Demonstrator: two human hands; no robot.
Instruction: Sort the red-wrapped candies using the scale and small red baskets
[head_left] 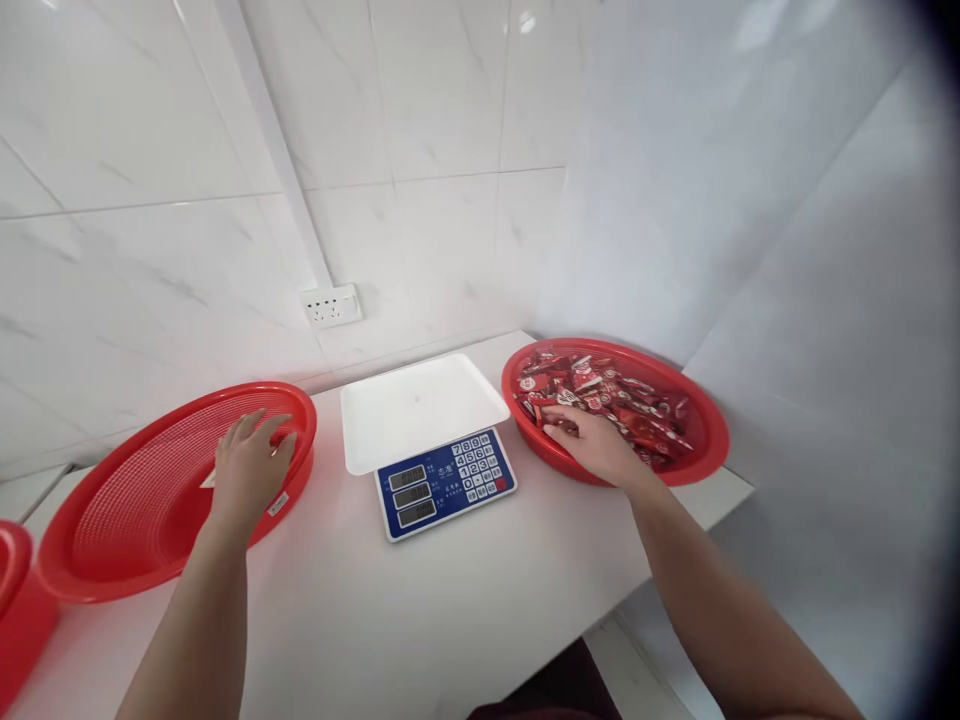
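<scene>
My left hand point(251, 462) hovers over the right part of a red plastic basket point(97, 520), its fingers apart and slightly bent, with nothing visible in them. A small pale piece point(209, 480) shows beside that hand; I cannot tell what it is. On the other side, my right hand point(592, 440) reaches over the near left rim of a second red basket point(709, 420). Its fingers are stretched out over red wrapped packets point(615, 395), thumb apart; whether they touch is unclear. Between the two baskets sits a digital scale point(450, 485) with a bare white pan point(420, 405).
Part of another red container point(22, 620) shows at the left edge. All of this stands on a white table point(360, 620) against a tiled wall point(435, 240). A power socket point(331, 306) is mounted above the scale. The table's front edge runs diagonally at lower right.
</scene>
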